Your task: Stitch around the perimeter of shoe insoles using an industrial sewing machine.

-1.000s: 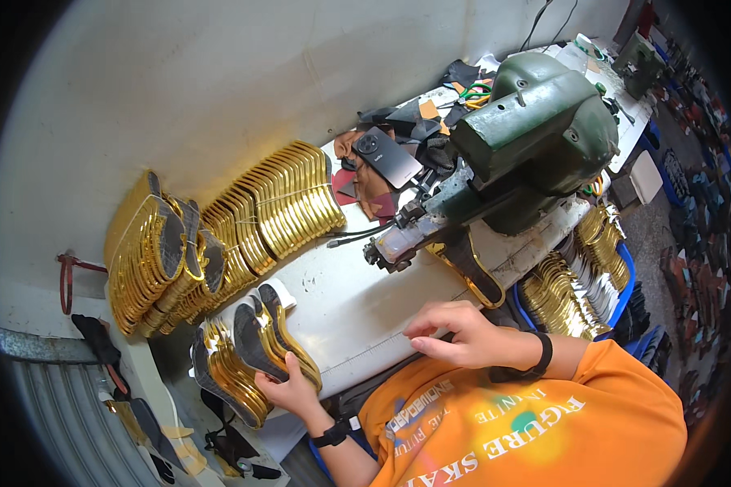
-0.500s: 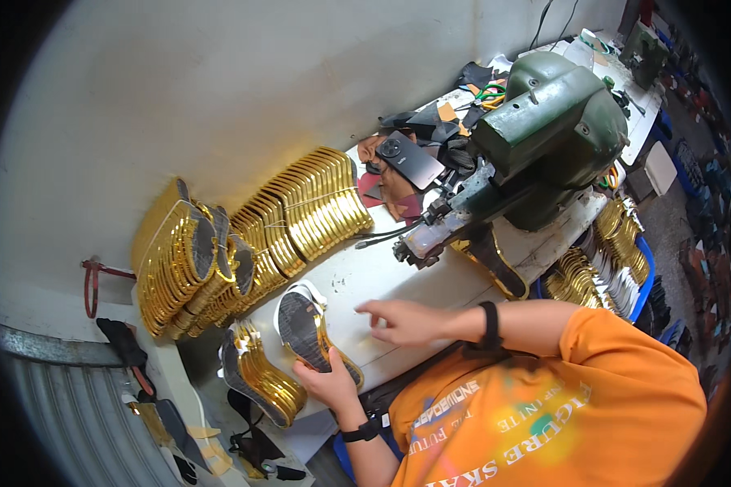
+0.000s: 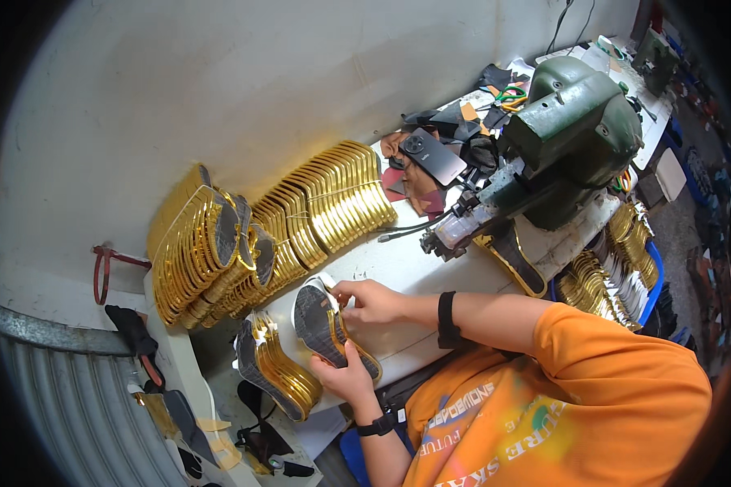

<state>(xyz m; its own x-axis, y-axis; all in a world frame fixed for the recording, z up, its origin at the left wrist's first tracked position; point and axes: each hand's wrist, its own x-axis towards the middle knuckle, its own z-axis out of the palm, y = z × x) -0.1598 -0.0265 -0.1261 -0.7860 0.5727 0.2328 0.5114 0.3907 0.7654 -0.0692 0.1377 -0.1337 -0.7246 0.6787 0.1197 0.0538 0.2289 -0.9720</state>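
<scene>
Head view — gold-edged insoles clamped in the left hand.
Firm hold is best kept there, light touch used by the right hand beyond — whether pinched cannot be told. Broad end is pointed away from the left hand; long axis is slanted upper-left to lower-right.

On my orange shirt there is printed lettering: large white capitals run in a curve over the chest, and smaller pale words stand beside them, partly lost in the folds. The back of the dark phone carries small light markings. On the dark sole piece I hold, I cannot tell if the faint lines are letters.
</scene>
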